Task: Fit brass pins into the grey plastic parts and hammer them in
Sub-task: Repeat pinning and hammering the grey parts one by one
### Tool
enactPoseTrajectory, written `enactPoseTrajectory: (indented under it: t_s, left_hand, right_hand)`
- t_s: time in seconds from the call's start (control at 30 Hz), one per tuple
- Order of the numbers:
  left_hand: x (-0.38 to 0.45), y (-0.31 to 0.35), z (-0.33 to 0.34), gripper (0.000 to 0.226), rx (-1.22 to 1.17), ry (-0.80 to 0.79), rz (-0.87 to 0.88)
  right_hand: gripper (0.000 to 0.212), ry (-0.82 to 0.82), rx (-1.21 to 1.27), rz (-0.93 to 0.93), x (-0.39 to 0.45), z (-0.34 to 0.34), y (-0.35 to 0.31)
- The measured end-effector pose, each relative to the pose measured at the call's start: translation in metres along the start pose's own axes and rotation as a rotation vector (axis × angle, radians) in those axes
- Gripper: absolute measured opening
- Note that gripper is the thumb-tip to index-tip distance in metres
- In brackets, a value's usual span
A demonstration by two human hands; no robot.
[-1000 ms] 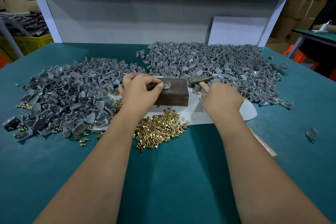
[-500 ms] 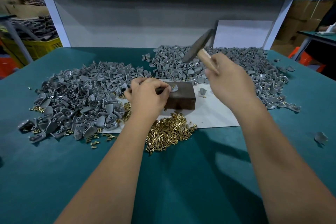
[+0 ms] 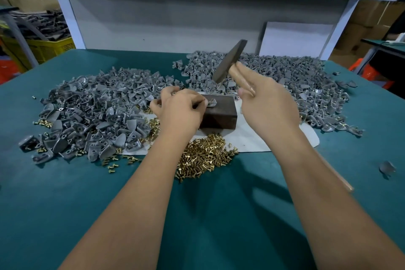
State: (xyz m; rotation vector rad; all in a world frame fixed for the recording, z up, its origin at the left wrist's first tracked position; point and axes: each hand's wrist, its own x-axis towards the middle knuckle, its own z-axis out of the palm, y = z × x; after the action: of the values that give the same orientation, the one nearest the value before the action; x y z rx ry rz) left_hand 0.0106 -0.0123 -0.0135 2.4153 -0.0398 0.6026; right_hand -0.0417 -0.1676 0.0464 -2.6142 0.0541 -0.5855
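The left hand (image 3: 179, 112) has its fingers curled, thumb and forefinger pinching one grey part (image 3: 212, 103) down on the top of a dark brown block (image 3: 221, 114); a small brass pin shows at the top of that part, though how deep it sits cannot be told; the other left fingers are tucked in over the block's left end. The right hand (image 3: 266, 103) is wrapped round the pale wooden handle of a hammer (image 3: 230, 61), the forefinger laid straight along the handle toward the head, the rest curled about it; the dark head is raised above the block and tilted, its lower face pointing down toward the held part but well apart from it; the handle's far end pokes out below the right forearm.

The block stands on a white mat (image 3: 252, 140) on the green table (image 3: 197, 215); just in front of the block, partly on the mat and partly on the table, lies a heap of brass pins (image 3: 203, 155), with more pins scattered along the near edge of the left pile. A broad pile of grey parts (image 3: 94, 112) lies left of the block; a second pile (image 3: 306, 81) spreads behind and to the right of it; one lone grey part (image 3: 386, 169) lies apart near the table's right edge.

Behind the table rises a grey back panel with a white board (image 3: 295, 39) leaning on it; a yellow crate (image 3: 43, 48) stands off to the left.
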Motion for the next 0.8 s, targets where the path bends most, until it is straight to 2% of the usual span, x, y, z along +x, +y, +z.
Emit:
enactPoseTrajectory:
  t_s: [0.1,0.23,0.33,0.47,0.57,0.7,0.8]
  left_hand:
    - [0.0012,0.0000,0.0000,0.015,0.008,-0.001,-0.010]
    - [0.0014,-0.0010,0.0025,0.013,-0.034,0.055,-0.004]
    - [0.0023,-0.0016,0.0040,0.013,-0.023,0.034,-0.010]
    - [0.0033,-0.0032,0.0055,0.011,-0.011,0.054,-0.034]
    - [0.0031,-0.0020,0.0058,0.013,0.013,0.044,-0.025]
    - [0.0013,-0.0006,0.0054,0.012,-0.022,0.088,-0.007]
    - [0.0014,-0.0003,0.0047,0.013,-0.018,0.070,-0.020]
  right_hand:
    - [0.049,-0.130,-0.087,-0.043,0.0024,-0.0025,-0.0011]
    - [0.052,-0.023,-0.077,-0.022,0.0038,-0.0047,-0.0015]
    - [0.051,-0.118,-0.143,-0.053,0.0025,-0.0037,-0.0026]
    - [0.052,-0.007,-0.054,-0.028,0.0034,-0.0045,-0.0031]
    - [0.049,-0.129,-0.105,-0.038,0.0052,-0.0039,-0.0045]
    - [0.052,-0.033,-0.056,-0.008,0.0023,-0.0024,-0.0051]
    - [0.053,-0.092,-0.149,-0.051,-0.0020,0.0030,-0.0058]
